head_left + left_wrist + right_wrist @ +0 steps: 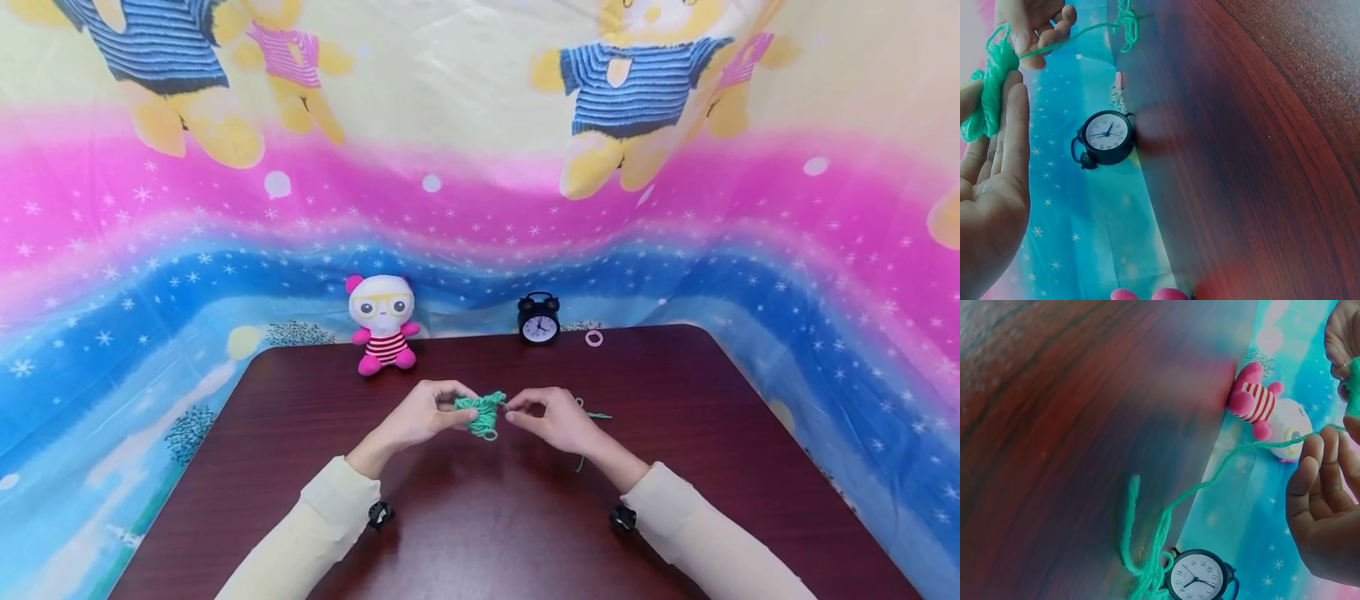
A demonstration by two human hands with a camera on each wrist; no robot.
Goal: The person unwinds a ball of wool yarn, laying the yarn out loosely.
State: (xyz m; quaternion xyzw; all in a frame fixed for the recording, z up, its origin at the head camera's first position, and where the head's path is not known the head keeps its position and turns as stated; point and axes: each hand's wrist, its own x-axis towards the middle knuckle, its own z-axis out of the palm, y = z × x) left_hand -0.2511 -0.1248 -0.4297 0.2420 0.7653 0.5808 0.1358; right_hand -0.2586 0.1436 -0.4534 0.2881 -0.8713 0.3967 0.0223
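My left hand (420,417) grips a small bundle of green yarn (486,413) between thumb and fingers, above the table. Close on its right, my right hand (561,423) pinches a single strand running from the bundle. In the right wrist view that green strand (1216,475) passes from the right fingers down to a loose tangle of yarn (1159,550). The head view has part of this loose yarn (598,415) showing beside the right wrist, the rest hidden by the hand. In the left wrist view the bundle (996,84) lies against the straight left fingers (1017,119).
A dark red-brown table (465,533) spans the front. Along its back edge are a pink and white panda plush (384,321), a black alarm clock (538,321) and a pink ring (594,338). A printed cloth (465,200) hangs behind and around the table.
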